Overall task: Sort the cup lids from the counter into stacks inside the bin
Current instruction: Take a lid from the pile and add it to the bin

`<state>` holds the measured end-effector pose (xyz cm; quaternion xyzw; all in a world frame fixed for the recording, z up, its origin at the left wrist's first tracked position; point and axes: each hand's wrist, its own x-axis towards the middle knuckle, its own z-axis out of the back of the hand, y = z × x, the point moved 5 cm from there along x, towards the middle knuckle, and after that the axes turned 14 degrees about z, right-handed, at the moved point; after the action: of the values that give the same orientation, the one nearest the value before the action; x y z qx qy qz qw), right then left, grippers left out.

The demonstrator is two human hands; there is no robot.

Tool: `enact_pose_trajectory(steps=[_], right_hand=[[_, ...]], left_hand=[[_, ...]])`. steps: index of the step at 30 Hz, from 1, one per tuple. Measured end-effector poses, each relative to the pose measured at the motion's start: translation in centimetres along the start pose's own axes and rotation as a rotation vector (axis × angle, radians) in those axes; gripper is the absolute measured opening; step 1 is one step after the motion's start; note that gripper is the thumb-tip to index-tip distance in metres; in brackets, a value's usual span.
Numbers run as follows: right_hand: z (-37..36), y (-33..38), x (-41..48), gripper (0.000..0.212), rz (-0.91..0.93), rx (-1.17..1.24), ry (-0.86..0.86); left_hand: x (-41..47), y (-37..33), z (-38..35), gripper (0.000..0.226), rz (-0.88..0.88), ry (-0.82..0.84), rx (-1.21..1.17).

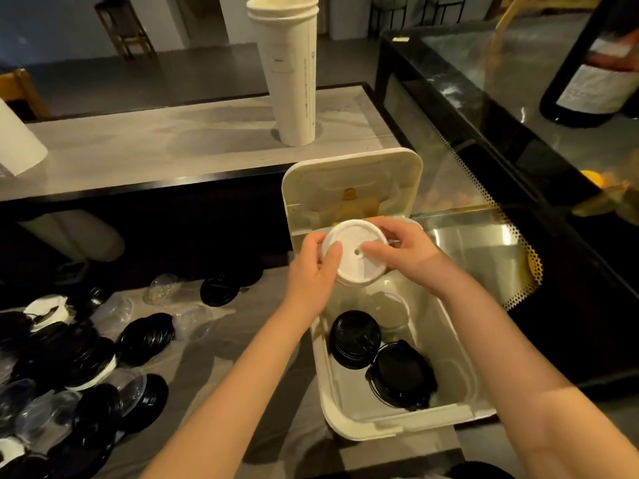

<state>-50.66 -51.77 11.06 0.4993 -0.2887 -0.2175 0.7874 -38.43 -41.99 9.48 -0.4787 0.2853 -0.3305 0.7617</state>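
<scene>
Above the bin (460,414), left hand (311,271) and right hand (404,250) pinch a white lid (352,252).

I hold a white lid (354,252) over the far end of the open bin (345,421). My left hand (313,271) grips its nine o'clock edge, thumb on top, and my right hand (404,252) curls round its three o'clock edge. Inside the bin, at six o'clock from the lid, sits a black lid stack (354,338), with a second black stack (401,375) just beside it at four o'clock. On the counter (242,340), at nine o'clock from the bin, lies a loose pile of lids (86,357), black, white and clear.
</scene>
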Motion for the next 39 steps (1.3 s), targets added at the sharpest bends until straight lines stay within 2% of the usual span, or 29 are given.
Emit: enact_pose_trajectory(steps=[3,6,8,9,12,15,20,24,28,31,33,36,39], right_hand=[[1.0,-0.6,-0.7,0.032,-0.031,-0.072,-0.024],[2.2,-1.5,-0.8,0.04,-0.077,-0.408,-0.045],[2.4,-2.7,-0.5,0.048,-0.187,-0.546,0.049],[2.2,-3.7,-0.2,0.052,-0.247,-0.633,0.15],[0.5,-6.3,1.0,0.058,-0.338,-0.859,0.503],[-1.1,-7.8,2.0,0.057,-0.391,-0.945,0.744],[-2.8,-9.3,2.5,0.057,-0.464,-0.934,1.01],[-3.0,-11.4,2.2,0.056,-0.514,-0.869,1.019],[-2.8,-13.1,1.2,0.05,-0.502,-0.883,0.861],[-3.2,-13.0,0.7,0.051,-0.468,-0.86,0.751],[-3.2,-12.5,0.5,0.061,-0.418,-0.874,0.71],[-3.3,-11.9,-1.0,0.083,-0.406,-0.925,0.806],[-3.6,-11.8,-2.4,0.076,-0.347,-1.015,0.855]], left_hand=[[0.2,0.4,-0.9,0.032,-0.077,0.063,0.231],[1.1,2.4,-1.2,0.051,-0.112,0.061,0.656],[1.2,4.0,-1.6,0.057,-0.096,0.144,0.864],[1.2,4.4,-1.8,0.057,-0.106,0.161,0.921],[1.2,4.6,-1.9,0.055,-0.139,0.137,0.931],[1.2,4.6,-1.8,0.053,-0.138,0.125,0.897],[1.0,5.0,-1.4,0.053,-0.119,0.142,0.895],[1.0,4.8,-1.8,0.053,-0.121,0.156,0.93],[1.0,4.2,-2.2,0.055,-0.128,0.136,1.098],[1.1,3.1,-3.5,0.053,-0.306,0.202,1.371],[1.9,2.5,-5.3,0.047,-0.368,0.307,1.484],[3.4,3.1,-7.8,0.043,-0.24,0.475,1.604],[4.1,4.9,-8.9,0.042,-0.145,0.579,1.703]])
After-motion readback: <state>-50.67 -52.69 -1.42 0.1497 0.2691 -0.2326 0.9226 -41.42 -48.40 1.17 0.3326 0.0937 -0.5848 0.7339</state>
